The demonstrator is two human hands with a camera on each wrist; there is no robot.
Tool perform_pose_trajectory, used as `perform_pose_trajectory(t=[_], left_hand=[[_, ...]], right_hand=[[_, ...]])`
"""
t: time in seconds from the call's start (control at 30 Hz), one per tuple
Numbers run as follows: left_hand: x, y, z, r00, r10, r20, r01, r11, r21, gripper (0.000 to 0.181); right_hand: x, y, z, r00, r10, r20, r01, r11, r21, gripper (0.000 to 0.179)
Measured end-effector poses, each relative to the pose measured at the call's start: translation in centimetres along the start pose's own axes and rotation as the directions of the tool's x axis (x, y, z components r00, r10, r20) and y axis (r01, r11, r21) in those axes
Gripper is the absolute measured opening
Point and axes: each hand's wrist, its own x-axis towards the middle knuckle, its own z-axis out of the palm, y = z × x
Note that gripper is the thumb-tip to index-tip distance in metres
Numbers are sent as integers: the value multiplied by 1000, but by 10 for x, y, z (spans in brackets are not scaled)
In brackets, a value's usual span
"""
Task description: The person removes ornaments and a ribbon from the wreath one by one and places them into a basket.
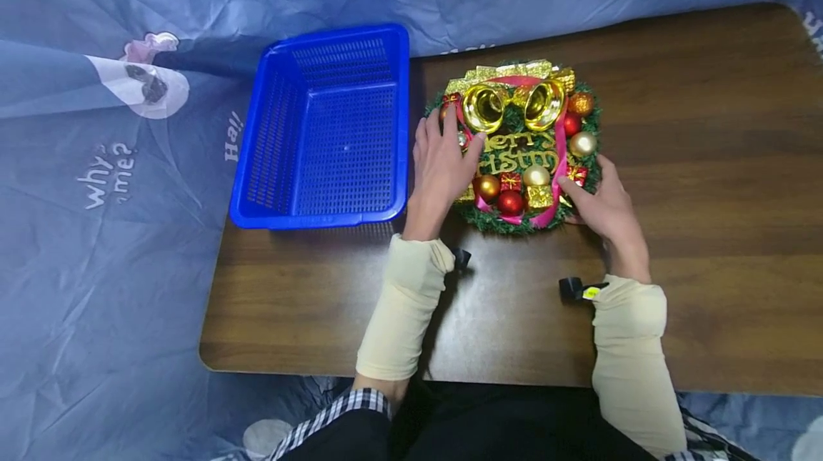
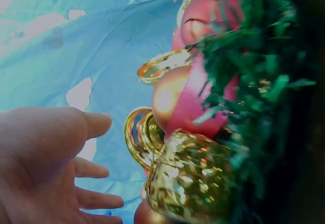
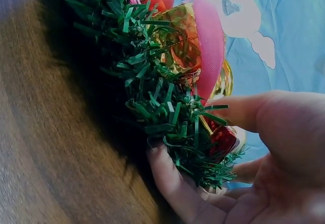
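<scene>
A Christmas wreath (image 1: 514, 161) lies on the table, with green tinsel, gold bells (image 1: 545, 105), red and gold balls, small gift boxes, pink ribbon and gold lettering. My left hand (image 1: 444, 164) is over its left side, fingers extended toward the ornaments. In the left wrist view, that hand (image 2: 45, 163) has spread, fairly straight fingers beside the decorations. With my right hand (image 1: 611, 207), I grip the lower right rim. The right wrist view shows the thumb over the ornaments and a fingertip tucked under the green tinsel (image 3: 157, 112); other fingers are partly hidden.
Left of the wreath, a blue plastic basket (image 1: 321, 221) with slotted sides stands on the brown wooden table (image 1: 707, 196). A blue printed cloth (image 1: 161, 196) hangs behind and to the left of the table.
</scene>
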Motion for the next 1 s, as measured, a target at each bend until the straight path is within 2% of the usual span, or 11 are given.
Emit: perform_pose_trajectory(t=[0.2,0.47,0.67,0.87,1.0], left_hand=[[16,7,-2,999,-27,-44,28,999,20,53],[30,5,0,995,-47,-83,51,997,54,44],[39,5,5,995,-78,-59,81,995,59,38],[45,5,7,996,-93,-9,93,994,51,52],[48,6,9,994,-104,20,103,993,55,50]], right_hand=[[-1,1,-2,1000,-17,4,17,998,61,89],[-1,3,-1,1000,-14,14,13,999,30,93],[-1,7,0,1000,-20,24,18,997,75,91],[1,8,0,1000,-23,18,21,995,98,90],[2,9,0,1000,-26,-3,26,997,74,90]])
